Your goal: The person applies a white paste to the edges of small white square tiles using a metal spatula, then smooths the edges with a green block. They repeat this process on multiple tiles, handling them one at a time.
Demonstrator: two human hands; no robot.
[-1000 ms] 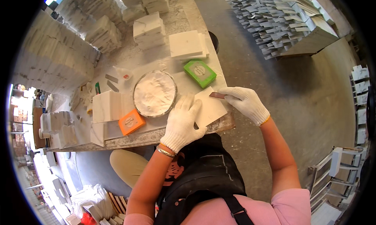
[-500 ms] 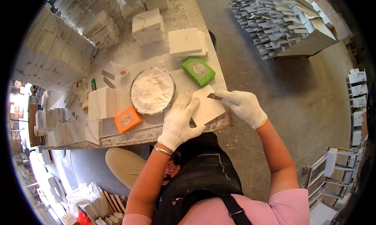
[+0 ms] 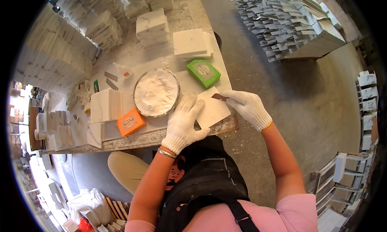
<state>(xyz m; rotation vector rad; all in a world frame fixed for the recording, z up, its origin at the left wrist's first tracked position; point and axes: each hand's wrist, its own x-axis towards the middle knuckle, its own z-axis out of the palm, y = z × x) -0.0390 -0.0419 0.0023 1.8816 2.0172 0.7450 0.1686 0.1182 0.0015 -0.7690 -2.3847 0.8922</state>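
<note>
A square white tile (image 3: 213, 111) lies at the near right corner of the workbench. My left hand (image 3: 185, 121), in a white knitted glove, rests flat along the tile's left edge with its fingers spread. Over the tile's far right part, my gloved right hand (image 3: 248, 107) pinches a small flat scraper blade (image 3: 219, 97), its end at the tile's surface. The glove hides the rest of the blade. Just left of my left hand's fingertips stands a round bowl of white powder (image 3: 156, 93). A green block (image 3: 203, 72) lies beyond the tile.
An orange block (image 3: 131, 122) and a row of white tiles (image 3: 105, 105) stand left of the bowl. Loose metal blades (image 3: 111, 84) lie farther back. Tile stacks (image 3: 152, 26) line the bench's far side. A large pile of thin strips (image 3: 282, 26) stands across the floor.
The blade and my right hand have shifted very slightly toward the far left, and the blade's angle has changed a little. My left hand stays on the tile.
</note>
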